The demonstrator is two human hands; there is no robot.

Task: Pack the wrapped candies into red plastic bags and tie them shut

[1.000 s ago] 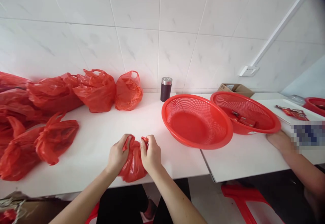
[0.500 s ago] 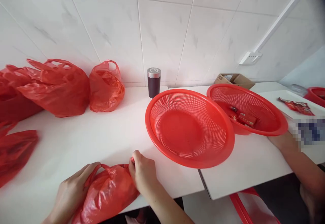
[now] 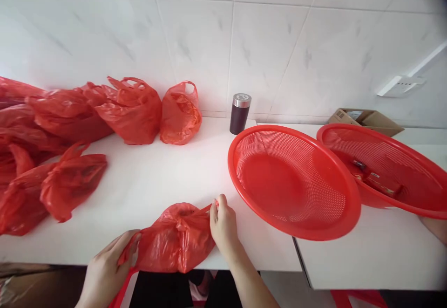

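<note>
A filled red plastic bag (image 3: pixel 174 238) lies at the front edge of the white table, its top drawn together in the middle. My left hand (image 3: pixel 111 261) is closed round its left end, one of the handles it seems. Between the thumb and fingers of my right hand (image 3: pixel 224 222) a handle at the other side is pinched and pulled taut. What the bag contains cannot be made out. Right of my right hand stands a red perforated basket (image 3: pixel 275 177) with nothing lying in it.
Several red plastic bags (image 3: pixel 129 112) crowd the table's left side and the wall. A dark tumbler (image 3: pixel 239 116) stands behind the basket. A second red basket (image 3: pixel 412 159) holds a few small packets; a cardboard box (image 3: pixel 366 119) is behind it. Another person's arm (image 3: pixel 435 229) shows at far right.
The view has swung left, bringing more bags into sight. My hands have moved apart, stretching the bag's handles sideways, and the bag now lies flatter with a gathered middle.
</note>
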